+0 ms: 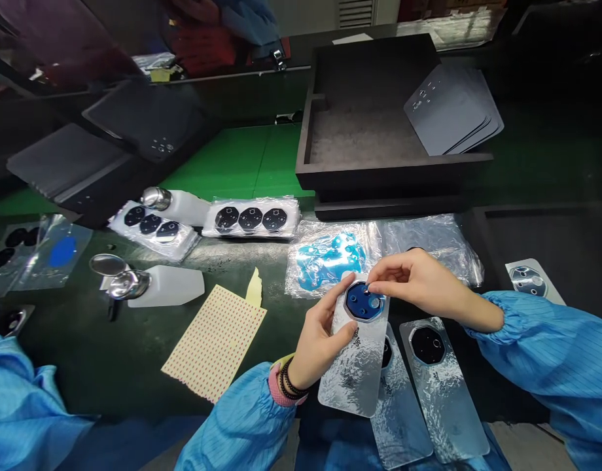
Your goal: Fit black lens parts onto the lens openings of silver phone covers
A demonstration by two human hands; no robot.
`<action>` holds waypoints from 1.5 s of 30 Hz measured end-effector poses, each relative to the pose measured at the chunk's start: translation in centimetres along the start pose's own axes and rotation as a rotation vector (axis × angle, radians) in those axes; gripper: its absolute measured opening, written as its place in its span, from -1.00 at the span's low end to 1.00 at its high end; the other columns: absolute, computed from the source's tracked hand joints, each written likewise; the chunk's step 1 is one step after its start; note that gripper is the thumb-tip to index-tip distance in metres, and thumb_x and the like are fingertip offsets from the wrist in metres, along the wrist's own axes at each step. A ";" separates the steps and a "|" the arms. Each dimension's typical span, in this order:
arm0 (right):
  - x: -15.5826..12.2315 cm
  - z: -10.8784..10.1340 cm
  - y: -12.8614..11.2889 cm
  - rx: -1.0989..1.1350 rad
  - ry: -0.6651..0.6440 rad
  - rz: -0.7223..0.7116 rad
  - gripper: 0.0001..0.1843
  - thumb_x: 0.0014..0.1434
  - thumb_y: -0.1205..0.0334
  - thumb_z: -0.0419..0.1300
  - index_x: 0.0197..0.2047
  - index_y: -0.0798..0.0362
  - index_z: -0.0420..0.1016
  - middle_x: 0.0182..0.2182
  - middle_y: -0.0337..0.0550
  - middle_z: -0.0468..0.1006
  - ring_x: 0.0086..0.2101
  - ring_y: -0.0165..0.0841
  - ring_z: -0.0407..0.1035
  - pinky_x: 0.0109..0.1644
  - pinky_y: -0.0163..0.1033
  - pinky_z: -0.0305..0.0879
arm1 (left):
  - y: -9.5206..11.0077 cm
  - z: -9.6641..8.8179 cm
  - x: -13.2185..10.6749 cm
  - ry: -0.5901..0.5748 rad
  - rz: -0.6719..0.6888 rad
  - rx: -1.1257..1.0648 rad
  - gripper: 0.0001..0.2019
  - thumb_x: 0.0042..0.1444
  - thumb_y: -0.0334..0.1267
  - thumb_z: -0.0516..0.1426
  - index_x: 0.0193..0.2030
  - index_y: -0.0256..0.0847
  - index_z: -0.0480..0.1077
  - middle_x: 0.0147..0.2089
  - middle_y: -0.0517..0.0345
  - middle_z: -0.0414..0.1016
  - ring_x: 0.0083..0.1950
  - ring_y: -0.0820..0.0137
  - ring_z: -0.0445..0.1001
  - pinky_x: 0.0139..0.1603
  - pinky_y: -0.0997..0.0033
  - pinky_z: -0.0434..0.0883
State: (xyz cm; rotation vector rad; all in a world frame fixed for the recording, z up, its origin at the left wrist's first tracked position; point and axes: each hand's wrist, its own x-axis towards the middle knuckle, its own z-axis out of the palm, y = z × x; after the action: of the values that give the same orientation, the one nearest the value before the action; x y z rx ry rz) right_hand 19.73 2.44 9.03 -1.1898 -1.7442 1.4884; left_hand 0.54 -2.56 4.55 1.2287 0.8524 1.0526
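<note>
My left hand [320,337] grips a silvery, crinkle-patterned phone back cover [353,379] by its left side, thumb on its face. An octagonal camera area faced in blue [360,303] is near the top of this cover. At the upper right of that octagon, the thumb and fingers of my right hand [423,282] are pinched together; what is between them is too small to make out. Below lie two more such covers, one [402,415] partly hidden under the held cover and one [453,399] with a black octagonal camera window.
Behind my hands is a clear bag of blue film pieces [330,258]. A black tray [360,163] holds stacked grey sheets [453,111]. To the left are a dotted yellow sheet [215,340], a white pump bottle [173,286] and packs of black lens pieces [252,222]. A co-worker's sleeve [26,399] reaches in.
</note>
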 end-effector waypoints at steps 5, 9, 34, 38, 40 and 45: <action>-0.2 0.3 -0.1 -0.107 0.069 -0.052 -0.86 0.08 0.26 0.23 -0.46 0.14 0.54 -0.60 -0.26 0.47 -0.58 -0.53 0.29 -0.50 -0.40 0.20 | 0.0 0.0 -0.1 -0.003 -0.012 0.015 -0.48 0.09 -0.41 0.23 0.21 -0.01 0.36 0.20 0.14 0.38 0.19 0.33 0.40 0.17 0.50 0.36; -0.6 0.3 -0.2 -0.264 0.154 -0.109 -0.90 0.06 0.34 0.24 -0.46 0.12 0.55 -0.64 -0.29 0.44 -0.63 -0.55 0.20 -0.54 -0.39 0.12 | -0.1 0.1 -0.1 0.006 -0.012 0.030 -0.49 0.09 -0.40 0.23 0.21 -0.04 0.36 0.22 0.12 0.37 0.21 0.34 0.38 0.19 0.51 0.34; -0.7 0.9 -0.1 -0.222 0.154 -0.100 -0.88 0.10 0.35 0.22 -0.46 0.12 0.53 -0.62 -0.30 0.45 -0.61 -0.55 0.22 -0.46 -0.38 0.20 | 0.1 0.1 -0.1 0.025 -0.025 0.084 -0.49 0.10 -0.33 0.22 0.22 -0.15 0.36 0.22 0.01 0.36 0.23 0.24 0.36 0.22 0.39 0.34; -0.7 0.9 -0.1 -0.230 0.155 -0.092 -0.88 0.11 0.34 0.22 -0.45 0.11 0.53 -0.60 -0.29 0.47 -0.60 -0.54 0.23 -0.47 -0.37 0.19 | 0.0 0.1 -0.1 0.032 -0.024 0.070 -0.49 0.09 -0.34 0.23 0.22 -0.10 0.36 0.21 0.05 0.37 0.22 0.27 0.37 0.23 0.39 0.32; -0.7 0.9 -0.1 -0.234 0.156 -0.094 -0.88 0.11 0.33 0.23 -0.45 0.11 0.54 -0.60 -0.29 0.48 -0.59 -0.53 0.24 -0.49 -0.37 0.19 | 0.1 0.1 -0.1 0.030 -0.029 0.074 -0.49 0.09 -0.33 0.23 0.22 -0.12 0.36 0.21 0.02 0.37 0.22 0.25 0.37 0.23 0.37 0.33; -0.8 1.0 -0.1 -0.257 0.174 -0.150 -0.88 0.11 0.37 0.23 -0.45 0.13 0.54 -0.61 -0.30 0.47 -0.61 -0.56 0.21 -0.54 -0.41 0.13 | 0.0 0.1 -0.2 0.018 -0.039 0.067 -0.49 0.11 -0.33 0.22 0.23 -0.09 0.35 0.23 0.06 0.35 0.23 0.26 0.36 0.23 0.39 0.34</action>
State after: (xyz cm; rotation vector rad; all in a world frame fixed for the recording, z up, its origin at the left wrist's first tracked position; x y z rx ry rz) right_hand 19.21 1.27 8.96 -1.2423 -1.8982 1.0649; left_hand 0.60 -2.80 4.60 1.2554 0.9284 1.0116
